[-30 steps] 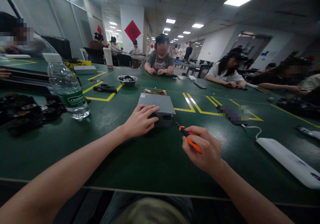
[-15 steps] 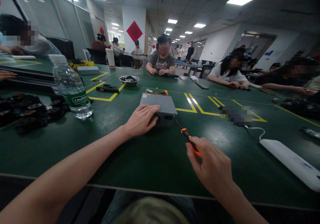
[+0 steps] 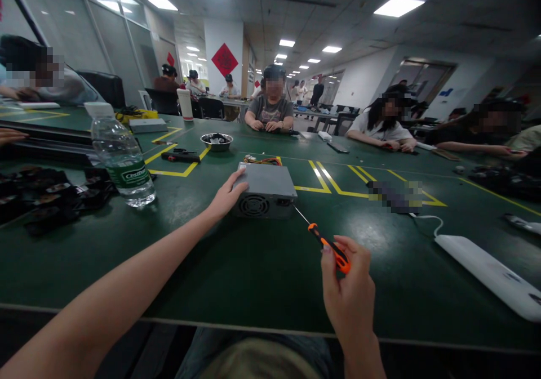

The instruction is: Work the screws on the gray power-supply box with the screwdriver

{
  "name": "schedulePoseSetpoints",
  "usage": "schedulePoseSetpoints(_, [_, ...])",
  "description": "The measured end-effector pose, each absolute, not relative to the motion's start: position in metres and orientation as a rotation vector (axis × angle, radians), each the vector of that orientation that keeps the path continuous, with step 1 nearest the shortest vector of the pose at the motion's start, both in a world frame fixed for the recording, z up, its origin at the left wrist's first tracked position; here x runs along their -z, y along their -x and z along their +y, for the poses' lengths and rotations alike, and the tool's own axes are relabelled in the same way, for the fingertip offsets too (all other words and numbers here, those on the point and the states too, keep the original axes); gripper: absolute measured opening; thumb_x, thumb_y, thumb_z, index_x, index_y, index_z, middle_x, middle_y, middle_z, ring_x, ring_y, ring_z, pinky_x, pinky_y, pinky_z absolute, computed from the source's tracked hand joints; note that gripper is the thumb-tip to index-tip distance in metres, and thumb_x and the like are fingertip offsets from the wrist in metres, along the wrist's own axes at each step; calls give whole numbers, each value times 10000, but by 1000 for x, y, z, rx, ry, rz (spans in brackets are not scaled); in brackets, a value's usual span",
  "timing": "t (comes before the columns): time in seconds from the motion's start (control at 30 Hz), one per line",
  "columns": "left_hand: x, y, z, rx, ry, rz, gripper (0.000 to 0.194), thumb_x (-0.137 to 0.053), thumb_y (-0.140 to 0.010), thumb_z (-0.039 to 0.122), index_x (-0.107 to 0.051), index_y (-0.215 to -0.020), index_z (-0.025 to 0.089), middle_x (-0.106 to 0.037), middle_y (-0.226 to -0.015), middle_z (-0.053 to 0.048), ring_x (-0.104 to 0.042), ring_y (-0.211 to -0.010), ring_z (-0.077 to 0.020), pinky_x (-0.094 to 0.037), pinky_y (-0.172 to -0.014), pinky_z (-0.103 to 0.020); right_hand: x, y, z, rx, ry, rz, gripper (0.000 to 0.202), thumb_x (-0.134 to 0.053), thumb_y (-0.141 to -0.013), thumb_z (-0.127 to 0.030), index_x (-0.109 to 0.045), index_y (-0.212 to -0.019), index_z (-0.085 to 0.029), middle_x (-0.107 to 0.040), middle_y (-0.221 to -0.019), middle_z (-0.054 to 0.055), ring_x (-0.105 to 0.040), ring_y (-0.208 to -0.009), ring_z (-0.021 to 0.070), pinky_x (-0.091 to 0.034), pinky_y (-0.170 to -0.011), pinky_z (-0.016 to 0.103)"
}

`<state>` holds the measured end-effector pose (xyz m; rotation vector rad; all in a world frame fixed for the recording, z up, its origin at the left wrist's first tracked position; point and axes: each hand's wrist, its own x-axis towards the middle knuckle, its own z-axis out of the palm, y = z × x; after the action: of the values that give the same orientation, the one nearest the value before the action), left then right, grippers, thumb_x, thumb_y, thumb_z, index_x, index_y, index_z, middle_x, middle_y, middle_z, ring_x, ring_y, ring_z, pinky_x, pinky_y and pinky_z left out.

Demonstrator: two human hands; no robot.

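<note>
A grey metal computer power supply lies on the green table in front of me, its fan grille and power socket facing me. Coloured cables come out at its back. My left hand grips the unit's left side, fingers over the top edge. Between the fingers of my right hand is the orange and black handle of a screwdriver. Its thin shaft points up and left, with the tip at the lower right of the front face, beside the socket. Whether the tip sits in a screw is too small to tell.
A water bottle stands to the left, near a pile of black parts. Farther back are a metal bowl and a black tool. On the right lie a white power bank and its cable. Several people sit around.
My left hand has slid left from the front of the power supply to its left side, uncovering the fan grille. My right hand has turned its grip on the screwdriver, palm more upward.
</note>
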<state>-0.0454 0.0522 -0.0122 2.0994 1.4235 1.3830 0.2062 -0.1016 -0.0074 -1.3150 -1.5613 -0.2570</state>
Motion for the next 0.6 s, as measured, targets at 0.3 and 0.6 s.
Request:
schedulePoseSetpoints(0.3, [-12,34,26,-1200,-1950,1454,436,-375,-831,309,-499,-1235,203,-511,-1288,-43,-479,-1150,-207,-327,-1023,-366,12,-198,-108,268,1185,-1612,72,-520,-836,-238,-469,-871,-200,-531,-851,23,-560,-759,129,-472,-642,250])
schedulePoseSetpoints(0.6, [-12,25,18,-1124,-2174,1516,402,-356,-887,327,-485,-1248,204,-519,-1275,-87,-488,-1158,-224,-398,-963,-409,20,-210,-118,209,1192,-1450,154,-517,-839,-211,-468,-984,-186,-519,-872,29,-541,-776,137,-468,-682,280])
